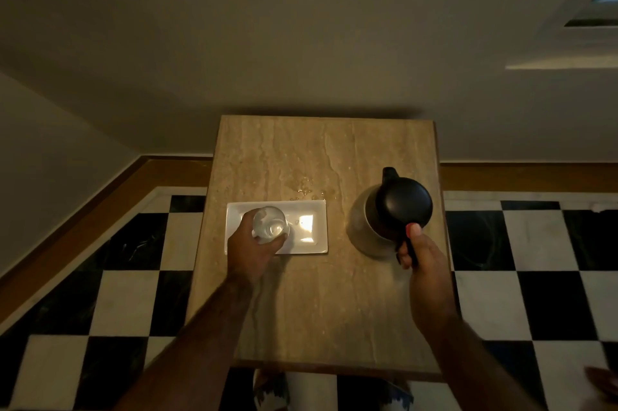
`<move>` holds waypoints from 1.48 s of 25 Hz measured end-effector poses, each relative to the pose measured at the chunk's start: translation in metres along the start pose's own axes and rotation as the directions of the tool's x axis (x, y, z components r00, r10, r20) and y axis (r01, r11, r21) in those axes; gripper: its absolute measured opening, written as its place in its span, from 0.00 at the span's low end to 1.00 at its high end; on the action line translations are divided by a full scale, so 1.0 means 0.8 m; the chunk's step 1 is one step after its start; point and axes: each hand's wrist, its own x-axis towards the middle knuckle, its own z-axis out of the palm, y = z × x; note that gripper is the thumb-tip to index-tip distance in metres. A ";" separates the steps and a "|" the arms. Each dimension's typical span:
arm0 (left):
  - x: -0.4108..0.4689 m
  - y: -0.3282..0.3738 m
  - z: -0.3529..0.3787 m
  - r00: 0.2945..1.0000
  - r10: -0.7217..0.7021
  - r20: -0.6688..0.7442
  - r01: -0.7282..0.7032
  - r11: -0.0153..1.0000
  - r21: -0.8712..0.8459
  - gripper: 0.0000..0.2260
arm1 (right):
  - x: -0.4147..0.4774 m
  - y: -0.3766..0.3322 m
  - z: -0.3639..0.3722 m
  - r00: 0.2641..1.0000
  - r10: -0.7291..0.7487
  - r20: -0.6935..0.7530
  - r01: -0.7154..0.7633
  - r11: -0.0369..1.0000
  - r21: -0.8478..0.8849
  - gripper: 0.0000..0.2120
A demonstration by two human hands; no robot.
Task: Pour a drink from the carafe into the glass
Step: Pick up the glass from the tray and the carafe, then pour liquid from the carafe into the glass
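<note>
A clear glass (269,224) stands upright at the left end of a white rectangular tray (316,240), and my left hand (251,248) is wrapped around it from the near side. To the right, a metal carafe (371,223) with a black lid (403,201) and a black spout pointing away from me stands upright on the table. My right hand (423,261) grips its black handle on the near side, thumb up against the lid. I cannot tell how much liquid the glass holds.
Both things rest on a small beige stone table (314,303) pushed against a plain wall. A few spilled drops (306,188) lie just beyond the tray. Black and white checkered floor (521,293) surrounds the table on both sides.
</note>
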 end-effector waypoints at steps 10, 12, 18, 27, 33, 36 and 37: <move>-0.022 0.114 -0.074 0.979 0.201 0.038 -0.196 0.975 -0.106 0.28 | -0.007 -0.090 -0.019 0.988 -0.030 0.152 0.039 0.997 -0.059 0.19; -0.032 0.148 -0.096 0.973 0.225 0.042 -0.212 0.955 -0.205 0.27 | -0.021 -0.127 -0.019 0.981 -0.059 0.183 0.069 0.996 -0.049 0.20; -0.075 0.291 -0.183 0.934 0.357 0.011 -0.333 0.881 -0.337 0.28 | -0.080 -0.303 -0.007 0.947 -0.162 0.276 0.186 0.981 -0.061 0.23; -0.153 0.446 -0.253 0.859 0.506 0.071 -0.462 0.828 -0.317 0.25 | -0.168 -0.555 0.020 0.818 -0.347 0.459 0.483 0.848 -0.219 0.27; -0.185 0.493 -0.277 0.853 0.519 0.045 -0.479 0.815 -0.325 0.25 | -0.209 -0.654 0.039 0.744 -0.335 0.578 0.617 0.677 -0.402 0.25; -0.191 0.498 -0.282 0.847 0.532 0.025 -0.499 0.809 -0.313 0.24 | -0.214 -0.682 0.054 0.731 -0.318 0.603 0.654 0.578 -0.488 0.23; -0.195 0.500 -0.284 0.845 0.534 0.031 -0.499 0.809 -0.311 0.24 | -0.218 -0.689 0.056 0.732 -0.323 0.599 0.660 0.554 -0.508 0.23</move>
